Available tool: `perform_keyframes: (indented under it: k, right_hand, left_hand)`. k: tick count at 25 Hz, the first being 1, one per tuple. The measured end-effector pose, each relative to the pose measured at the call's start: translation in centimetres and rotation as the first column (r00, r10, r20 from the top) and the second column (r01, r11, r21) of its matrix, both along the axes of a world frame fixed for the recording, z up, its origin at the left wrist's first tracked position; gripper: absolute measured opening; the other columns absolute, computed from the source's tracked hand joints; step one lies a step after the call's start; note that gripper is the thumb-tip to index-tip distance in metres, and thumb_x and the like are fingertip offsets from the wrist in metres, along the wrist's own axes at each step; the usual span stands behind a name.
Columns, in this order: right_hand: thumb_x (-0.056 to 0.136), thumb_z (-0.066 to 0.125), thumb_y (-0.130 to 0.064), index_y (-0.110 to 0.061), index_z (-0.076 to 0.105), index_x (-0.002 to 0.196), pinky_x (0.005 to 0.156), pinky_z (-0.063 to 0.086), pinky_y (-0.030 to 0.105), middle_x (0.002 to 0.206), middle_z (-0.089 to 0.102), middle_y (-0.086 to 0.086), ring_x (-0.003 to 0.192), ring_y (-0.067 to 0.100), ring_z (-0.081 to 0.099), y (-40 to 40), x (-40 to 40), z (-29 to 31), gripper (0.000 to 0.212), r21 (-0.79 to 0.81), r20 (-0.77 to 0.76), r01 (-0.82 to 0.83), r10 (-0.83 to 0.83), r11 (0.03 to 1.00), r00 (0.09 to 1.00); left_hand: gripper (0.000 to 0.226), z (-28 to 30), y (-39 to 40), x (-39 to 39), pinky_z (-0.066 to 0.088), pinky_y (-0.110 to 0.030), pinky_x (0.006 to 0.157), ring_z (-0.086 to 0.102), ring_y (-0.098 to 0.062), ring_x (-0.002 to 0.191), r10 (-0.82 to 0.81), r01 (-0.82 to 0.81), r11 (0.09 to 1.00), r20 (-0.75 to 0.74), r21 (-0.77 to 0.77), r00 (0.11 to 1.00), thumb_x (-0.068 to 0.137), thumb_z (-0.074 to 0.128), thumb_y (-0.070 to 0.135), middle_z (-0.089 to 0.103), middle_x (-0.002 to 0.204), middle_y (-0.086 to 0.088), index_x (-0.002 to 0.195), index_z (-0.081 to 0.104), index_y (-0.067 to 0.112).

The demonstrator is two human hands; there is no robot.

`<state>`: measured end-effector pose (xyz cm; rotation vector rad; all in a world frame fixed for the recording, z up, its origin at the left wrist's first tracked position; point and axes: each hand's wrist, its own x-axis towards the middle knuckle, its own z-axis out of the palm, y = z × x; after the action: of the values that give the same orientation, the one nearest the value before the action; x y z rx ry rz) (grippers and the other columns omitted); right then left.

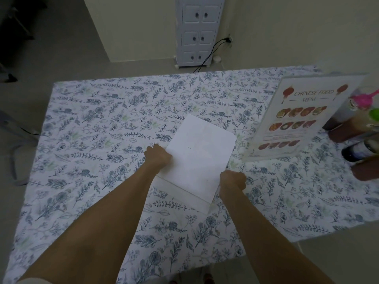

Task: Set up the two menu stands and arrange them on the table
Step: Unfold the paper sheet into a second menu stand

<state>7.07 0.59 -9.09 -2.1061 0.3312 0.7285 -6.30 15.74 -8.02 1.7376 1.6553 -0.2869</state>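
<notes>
The left hand (159,155) pinches the near left edge of the blank white menu sheet in its clear acrylic stand (200,158), mid-table on the floral tablecloth (102,130). The right hand (232,181) grips the near right corner. It looks light, stiff and slippery; edges suit best. The finished printed menu stand (295,119) stands upright further right.

We are looking down at what seems to be a small eatery or a home dining corner. A table (86,124) is wearing a leaf-printed cloth, and a menu stand (295,121) reading "Chinese Food Menu" with dish photos is standing on it beside sauce bottles (356,128) at the right edge. Beyond, a small white cabinet (198,31) is sitting against a plain wall, with a black cable (211,50) trailing from a wall socket.
</notes>
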Motion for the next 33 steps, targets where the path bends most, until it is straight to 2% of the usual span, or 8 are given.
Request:
perform_keyframes:
  k: [3, 5, 10, 15, 19, 24, 29, 33]
  right_hand:
    - [0.091, 0.055, -0.004, 0.008, 0.058, 0.12, 0.071, 0.045, 0.027, 0.096, 0.066, 0.014, 0.096, 0.029, 0.065, -0.4, 0.4, -0.1, 0.031, -0.022, -0.045, -0.005, 0.004, 1.0, 0.999]
    - [0.087, 0.059, -0.004, 0.008, 0.061, 0.114, 0.074, 0.05, 0.03, 0.073, 0.055, 0.006, 0.084, 0.028, 0.063, -0.5, 0.5, 0.1, 0.029, -0.063, -0.079, -0.064, 0.059, 0.996, 0.995]
    - [0.084, 0.068, -0.01, 0.002, 0.056, 0.077, 0.081, 0.059, 0.04, 0.063, 0.055, 0.009, 0.064, 0.024, 0.06, -0.3, 0.9, 0.1, 0.018, -0.116, -0.073, -0.104, 0.096, 0.988, 0.993]
    - [0.082, 0.073, -0.002, -0.001, 0.07, 0.107, 0.084, 0.059, 0.043, 0.094, 0.072, 0.02, 0.083, 0.029, 0.068, -0.6, 0.2, -0.2, 0.025, 0.02, -0.134, -0.129, 0.13, 0.992, 0.982]
    - [0.085, 0.071, -0.009, -0.008, 0.063, 0.074, 0.082, 0.059, 0.042, 0.076, 0.064, 0.012, 0.072, 0.026, 0.063, -0.1, -0.8, 0.3, 0.014, 0.133, -0.252, -0.18, 0.209, 0.975, 0.945]
    - [0.083, 0.074, -0.009, -0.005, 0.064, 0.081, 0.073, 0.061, 0.041, 0.074, 0.063, 0.014, 0.061, 0.023, 0.058, 0.4, -0.5, 2.6, 0.01, 0.195, -0.236, -0.174, 0.218, 0.965, 0.947]
    - [0.076, 0.079, -0.006, -0.007, 0.067, 0.089, 0.06, 0.056, 0.03, 0.067, 0.063, 0.007, 0.045, 0.013, 0.051, 1.5, -0.8, 7.9, 0.018, 0.32, -0.117, -0.198, 0.246, 0.927, 0.962]
    - [0.071, 0.085, -0.013, -0.015, 0.07, 0.079, 0.052, 0.053, 0.023, 0.068, 0.07, 0.003, 0.046, 0.011, 0.058, 2.4, -2.0, 11.9, 0.017, 0.344, 0.065, -0.305, 0.301, 0.888, 0.951]
  left_hand:
    - [0.051, -0.5, -0.6, -0.2, 0.039, -0.036, 0.108, 0.043, -0.034, 0.133, 0.005, -0.005, 0.998, -0.008, 0.055, 1.0, 0.097, 0.051, 0.03, 0.046, 0.141, -0.019, 0.137, 0.043, 0.0]
    - [0.049, -0.5, -0.7, -0.2, 0.041, -0.038, 0.108, 0.045, -0.034, 0.132, 0.045, -0.045, 0.998, -0.005, 0.04, 0.999, 0.097, 0.051, 0.028, 0.048, 0.14, -0.02, 0.136, 0.044, 0.0]
    - [0.051, -0.4, -0.8, -0.5, 0.044, -0.043, 0.104, 0.05, -0.036, 0.129, 0.145, -0.145, 0.989, 0.126, -0.013, 0.981, 0.095, 0.055, 0.022, 0.052, 0.14, -0.019, 0.137, 0.037, -0.002]
    - [0.057, -0.7, -0.9, -1.8, 0.042, -0.047, 0.105, 0.047, -0.039, 0.13, 0.213, -0.214, 0.977, 0.123, -0.006, 0.969, 0.094, 0.059, 0.024, 0.05, 0.139, -0.024, 0.137, 0.034, -0.004]
    - [0.061, -0.5, -0.5, -3.1, 0.04, -0.049, 0.107, 0.041, -0.039, 0.135, 0.191, -0.196, 0.98, 0.105, 0.035, 0.976, 0.092, 0.062, 0.026, 0.044, 0.143, -0.022, 0.139, 0.036, -0.002]
    - [0.062, 1.9, -1.2, -2.5, 0.041, -0.045, 0.107, 0.036, -0.04, 0.136, 0.135, -0.134, 0.991, 0.064, -0.012, 0.989, 0.093, 0.059, 0.033, 0.036, 0.146, -0.026, 0.139, 0.04, -0.003]
    - [0.017, 5.5, -2.5, -1.3, 0.044, -0.029, 0.082, 0.056, -0.022, 0.094, 0.027, -0.017, 0.999, 0.35, -0.031, 0.936, 0.096, 0.053, 0.021, 0.059, 0.094, -0.011, 0.094, 0.063, 0.008]
    - [0.03, 9.1, -2.8, 0.5, 0.051, -0.033, 0.085, 0.058, -0.024, 0.094, 0.266, -0.123, 0.955, 0.6, -0.269, 0.755, 0.097, 0.057, 0.019, 0.063, 0.102, -0.013, 0.111, 0.067, -0.005]
